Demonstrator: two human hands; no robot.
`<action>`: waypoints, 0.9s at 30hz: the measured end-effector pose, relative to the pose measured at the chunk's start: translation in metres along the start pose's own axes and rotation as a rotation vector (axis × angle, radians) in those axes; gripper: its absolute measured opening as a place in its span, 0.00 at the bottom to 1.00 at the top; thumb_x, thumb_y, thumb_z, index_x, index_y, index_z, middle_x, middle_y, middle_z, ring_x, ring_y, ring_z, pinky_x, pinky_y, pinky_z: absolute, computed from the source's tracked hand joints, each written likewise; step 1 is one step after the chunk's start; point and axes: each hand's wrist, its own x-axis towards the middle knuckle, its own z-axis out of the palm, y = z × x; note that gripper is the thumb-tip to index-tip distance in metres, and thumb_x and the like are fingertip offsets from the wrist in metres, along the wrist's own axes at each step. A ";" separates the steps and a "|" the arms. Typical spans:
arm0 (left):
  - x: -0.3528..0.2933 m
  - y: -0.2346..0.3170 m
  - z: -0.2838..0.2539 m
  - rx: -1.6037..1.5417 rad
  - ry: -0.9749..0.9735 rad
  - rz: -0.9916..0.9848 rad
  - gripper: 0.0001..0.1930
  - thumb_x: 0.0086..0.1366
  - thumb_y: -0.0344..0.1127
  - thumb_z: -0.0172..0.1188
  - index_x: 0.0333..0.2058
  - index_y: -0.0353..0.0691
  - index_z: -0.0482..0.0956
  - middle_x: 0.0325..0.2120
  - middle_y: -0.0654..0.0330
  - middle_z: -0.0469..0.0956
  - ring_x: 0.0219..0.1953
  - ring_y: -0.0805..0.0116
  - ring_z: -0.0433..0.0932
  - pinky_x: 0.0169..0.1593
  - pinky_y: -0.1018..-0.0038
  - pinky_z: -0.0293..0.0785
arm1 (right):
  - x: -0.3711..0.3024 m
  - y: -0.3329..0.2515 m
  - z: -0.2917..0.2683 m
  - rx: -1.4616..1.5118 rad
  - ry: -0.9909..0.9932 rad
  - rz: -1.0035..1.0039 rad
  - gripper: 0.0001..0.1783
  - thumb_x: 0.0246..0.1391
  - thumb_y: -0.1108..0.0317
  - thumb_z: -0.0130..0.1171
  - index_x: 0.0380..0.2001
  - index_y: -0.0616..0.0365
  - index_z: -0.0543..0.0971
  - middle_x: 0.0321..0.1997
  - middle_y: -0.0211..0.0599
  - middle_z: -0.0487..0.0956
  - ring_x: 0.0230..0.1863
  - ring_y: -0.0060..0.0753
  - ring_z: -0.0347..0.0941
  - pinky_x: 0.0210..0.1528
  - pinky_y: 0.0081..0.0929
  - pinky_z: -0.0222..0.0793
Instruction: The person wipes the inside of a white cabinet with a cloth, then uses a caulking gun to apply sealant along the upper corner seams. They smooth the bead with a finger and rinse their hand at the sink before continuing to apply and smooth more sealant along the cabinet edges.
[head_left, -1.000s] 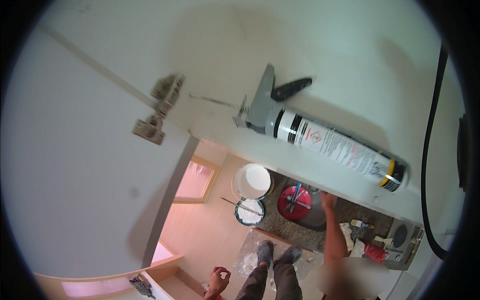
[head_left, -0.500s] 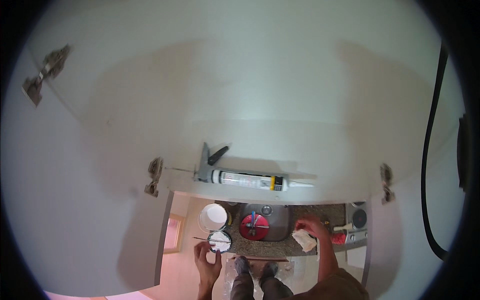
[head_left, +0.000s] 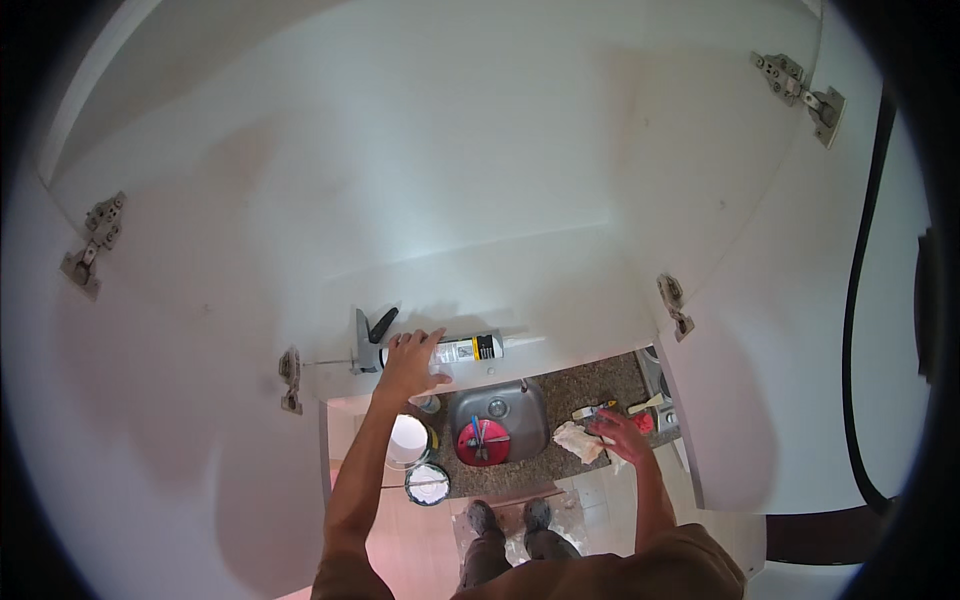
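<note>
Inside the white cabinet, a caulking gun (head_left: 364, 345) lies on its side, loaded with a white sealant cartridge (head_left: 460, 350). My left hand (head_left: 408, 368) reaches up over the near end of the cartridge, fingers spread and thumb apart; I cannot tell whether the fingertips touch it. Lower right, above the counter, is my right hand (head_left: 622, 434), its fingers apart. It is beside a crumpled off-white cloth (head_left: 577, 441), which lies near the counter's front edge. Just beyond that hand is a small tool with a yellow part (head_left: 594, 410).
Two open cabinet doors (head_left: 250, 480) flank me, with metal hinges (head_left: 290, 380). Below are a steel sink (head_left: 540, 405) holding a red plate (head_left: 470, 450) with utensils, a white bucket (head_left: 408, 440), and an open tub of white paste (head_left: 428, 484) with a thin stick across it. A black cable (head_left: 856, 300) hangs right.
My left hand has risen from beside the tub to the caulking gun. The cloth, earlier under my right hand's fingers, now lies on the counter beside it. The view has shifted.
</note>
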 end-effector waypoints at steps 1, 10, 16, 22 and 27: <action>0.018 0.013 0.002 -0.044 0.061 0.100 0.44 0.50 0.50 0.75 0.65 0.46 0.67 0.50 0.50 0.76 0.55 0.46 0.75 0.61 0.51 0.64 | 0.004 0.023 -0.071 -0.944 0.260 -0.182 0.32 0.51 0.55 0.73 0.58 0.54 0.78 0.54 0.49 0.81 0.59 0.41 0.77 0.57 0.41 0.75; 0.001 0.033 -0.029 0.141 0.150 0.171 0.29 0.59 0.46 0.68 0.57 0.41 0.73 0.44 0.48 0.78 0.48 0.47 0.79 0.49 0.52 0.74 | -0.092 0.048 0.008 -1.538 0.615 0.067 0.38 0.46 0.49 0.71 0.61 0.47 0.76 0.70 0.58 0.65 0.74 0.66 0.52 0.71 0.75 0.46; -0.021 0.131 -0.109 -0.200 0.397 0.226 0.29 0.58 0.47 0.69 0.53 0.36 0.74 0.39 0.46 0.81 0.39 0.45 0.83 0.42 0.56 0.79 | -0.087 0.009 -0.009 -1.523 0.398 -0.403 0.37 0.49 0.58 0.69 0.63 0.50 0.71 0.61 0.55 0.72 0.69 0.58 0.62 0.68 0.62 0.59; -0.054 0.185 -0.130 -0.668 0.427 -0.043 0.27 0.60 0.47 0.69 0.47 0.31 0.72 0.35 0.41 0.82 0.37 0.45 0.85 0.41 0.58 0.80 | -0.119 -0.084 0.164 -0.989 -0.057 -0.819 0.43 0.49 0.68 0.72 0.67 0.58 0.65 0.61 0.52 0.73 0.63 0.53 0.70 0.62 0.44 0.69; -0.061 0.189 -0.096 -1.050 0.611 -0.250 0.28 0.63 0.48 0.67 0.48 0.30 0.68 0.34 0.43 0.84 0.36 0.55 0.86 0.41 0.62 0.80 | -0.139 -0.073 0.195 -0.935 -0.312 -0.875 0.48 0.46 0.62 0.77 0.68 0.56 0.65 0.67 0.51 0.69 0.70 0.52 0.64 0.70 0.41 0.61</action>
